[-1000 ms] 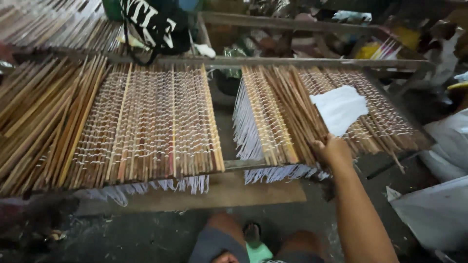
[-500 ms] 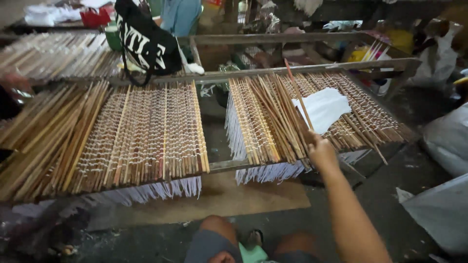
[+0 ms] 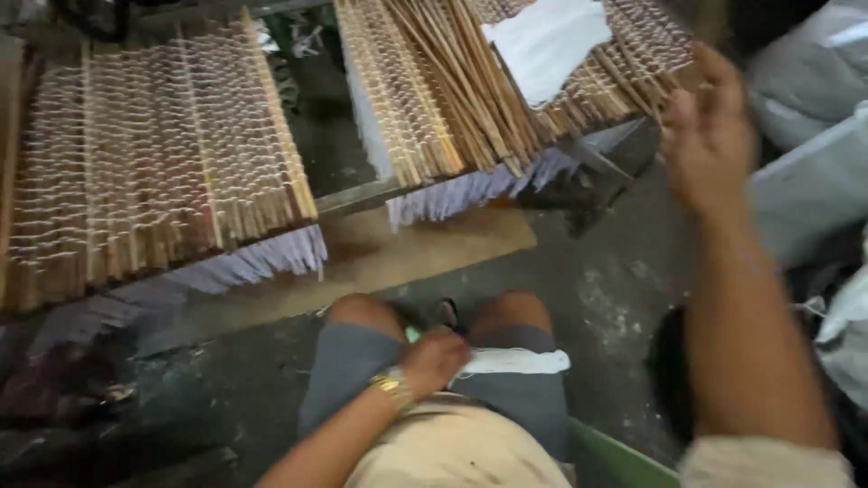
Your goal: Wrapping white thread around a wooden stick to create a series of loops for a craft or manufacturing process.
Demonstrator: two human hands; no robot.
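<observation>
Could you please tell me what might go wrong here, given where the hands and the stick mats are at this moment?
The right hand is raised and blurred beside the loose sticks piled on the right mat; a brush could knock some off its overhanging edge. The white cloth lies loose on that mat and may slide. The left hand holds a white bundle on the lap, which could slip to the floor.
</observation>
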